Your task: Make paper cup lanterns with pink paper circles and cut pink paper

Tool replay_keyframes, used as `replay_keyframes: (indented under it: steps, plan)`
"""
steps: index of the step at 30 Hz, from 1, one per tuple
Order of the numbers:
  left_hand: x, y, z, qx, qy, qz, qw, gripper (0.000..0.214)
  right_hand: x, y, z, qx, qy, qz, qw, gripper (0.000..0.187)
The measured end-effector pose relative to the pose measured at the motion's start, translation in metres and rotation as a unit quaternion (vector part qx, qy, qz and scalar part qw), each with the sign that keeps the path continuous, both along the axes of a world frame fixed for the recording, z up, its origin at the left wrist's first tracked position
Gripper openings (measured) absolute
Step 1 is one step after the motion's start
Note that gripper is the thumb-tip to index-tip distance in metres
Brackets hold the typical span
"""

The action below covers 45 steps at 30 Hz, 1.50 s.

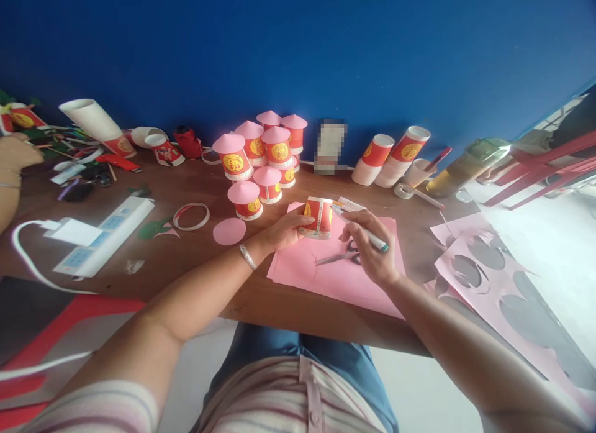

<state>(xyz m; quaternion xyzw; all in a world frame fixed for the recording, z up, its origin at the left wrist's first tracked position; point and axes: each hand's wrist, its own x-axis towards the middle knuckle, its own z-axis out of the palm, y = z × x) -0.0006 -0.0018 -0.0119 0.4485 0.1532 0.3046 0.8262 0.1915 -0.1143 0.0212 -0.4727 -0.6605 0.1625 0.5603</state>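
Observation:
My left hand [284, 229] grips a red paper cup [318, 217] with a yellow emblem, held upside down on a pink paper sheet [326, 274]. My right hand [370, 246] holds a white marker with a green end [367, 231], its tip beside the cup's rim. A pair of scissors [342, 256] lies on the pink sheet under my right hand. Behind the cup stand several red cups capped with pink paper cones [261, 156]. A cut pink paper disc [229, 231] lies on the brown table [195, 259] to the left.
A white power strip [105, 234] with a cable lies at left. Stacked red cups [395, 156], a tape roll [404, 191] and a bottle [465, 163] stand at the back right. Pink sheets with round holes [493, 278] hang over the right edge. Another person's hand [13, 159] is at far left.

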Motion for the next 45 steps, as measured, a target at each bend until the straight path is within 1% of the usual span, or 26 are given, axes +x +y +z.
replay_keyframes:
  steps: [3, 6, 8, 11, 13, 16, 18, 21, 25, 29, 32, 35, 39, 43, 45]
  plan:
    - [0.0, 0.001, -0.003, 0.03, 0.004, 0.008, 1.0, 0.04, -0.004, 0.003, 0.006, 0.011, 0.008, -0.01, 1.0, 0.01]
    - [-0.001, 0.002, -0.006, 0.063, 0.027, 0.01, 0.998, 0.041, -0.005, 0.006, 0.012, 0.058, -0.056, -0.038, 0.996, 0.008]
    - [-0.002, 0.002, -0.006, 0.092, 0.044, 0.001, 0.995, 0.039, -0.005, 0.009, 0.013, 0.099, -0.113, -0.045, 0.988, 0.005]
    - [-0.003, 0.0, -0.005, 0.127, 0.059, -0.011, 0.99, 0.034, -0.005, 0.011, 0.009, 0.172, -0.2, -0.028, 0.964, 0.012]
    - [-0.003, -0.001, -0.004, 0.129, 0.069, -0.01, 0.989, 0.034, -0.006, 0.011, 0.006, 0.2, -0.229, -0.001, 0.953, 0.019]
    - [-0.004, -0.002, -0.002, 0.125, 0.074, -0.017, 0.989, 0.039, -0.005, 0.011, 0.002, 0.209, -0.247, 0.034, 0.946, 0.021]
    - [-0.004, -0.002, -0.001, 0.126, 0.076, -0.017, 0.989, 0.042, -0.004, 0.011, 0.001, 0.219, -0.263, 0.044, 0.939, 0.022]
    - [-0.005, -0.004, 0.002, 0.129, 0.093, -0.011, 0.987, 0.043, -0.003, 0.012, 0.0, 0.233, -0.282, 0.047, 0.929, 0.026]
    - [-0.006, -0.004, 0.001, 0.13, 0.112, -0.008, 0.985, 0.045, -0.003, 0.013, -0.001, 0.232, -0.295, 0.053, 0.926, 0.028]
    - [-0.005, -0.003, -0.001, 0.132, 0.097, -0.008, 0.986, 0.053, -0.004, 0.012, 0.001, 0.229, -0.299, 0.058, 0.925, 0.028]
    - [-0.005, -0.002, -0.002, 0.134, 0.09, -0.004, 0.987, 0.056, -0.005, 0.011, 0.003, 0.226, -0.3, 0.061, 0.925, 0.027]
    - [-0.005, -0.001, -0.002, 0.133, 0.087, -0.007, 0.987, 0.051, -0.004, 0.01, 0.004, 0.222, -0.302, 0.058, 0.925, 0.025]
    - [-0.004, -0.001, 0.0, 0.139, 0.063, -0.021, 0.988, 0.04, -0.001, 0.01, 0.005, 0.222, -0.302, 0.045, 0.926, 0.02]
    - [-0.004, -0.002, 0.004, 0.146, 0.039, -0.044, 0.988, 0.027, 0.003, 0.009, 0.007, 0.22, -0.292, 0.031, 0.93, 0.022]
    - [-0.005, -0.003, 0.007, 0.149, 0.038, -0.042, 0.987, 0.025, 0.004, 0.009, 0.008, 0.215, -0.284, 0.028, 0.934, 0.022]
